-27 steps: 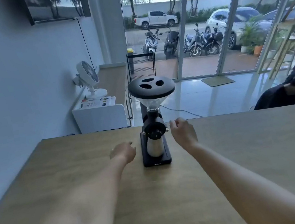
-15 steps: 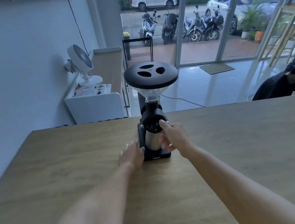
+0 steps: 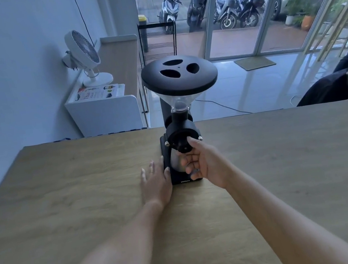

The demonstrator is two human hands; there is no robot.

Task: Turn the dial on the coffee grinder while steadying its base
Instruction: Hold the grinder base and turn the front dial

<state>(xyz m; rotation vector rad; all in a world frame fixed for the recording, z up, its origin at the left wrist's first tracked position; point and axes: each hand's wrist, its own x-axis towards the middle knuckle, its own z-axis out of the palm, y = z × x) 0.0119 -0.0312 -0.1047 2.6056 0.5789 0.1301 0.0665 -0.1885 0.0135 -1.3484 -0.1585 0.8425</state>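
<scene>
Black all over, one coffee grinder (image 3: 181,139) stands on the wooden table (image 3: 65,192) at about 12 o'clock from you, near the far edge, with its wide lid (image 3: 179,75) on top and a metal cup (image 3: 176,162) tucked under the spout.

Your right hand (image 3: 204,163) is on the round dial (image 3: 181,141) on the front: the thumb presses its 3 o'clock edge, and the other fingers are loosely curled below, in front of the cup. Whether a fingertip pinches the dial from underneath, you cannot tell from here. Your left hand (image 3: 155,181) lies flat and spread on the table at the grinder's 9 o'clock, its thumb side touching the base (image 3: 176,179); it closes around nothing.

By the look of it, both hands are in place and the turn itself is only starting or not yet begun. The dial's marks are too small to read, so how far it has gone is unclear. Left to do: rotate the dial while the left hand keeps the base from sliding.

Count: one grinder, one dial, one cup, two hands.
</scene>
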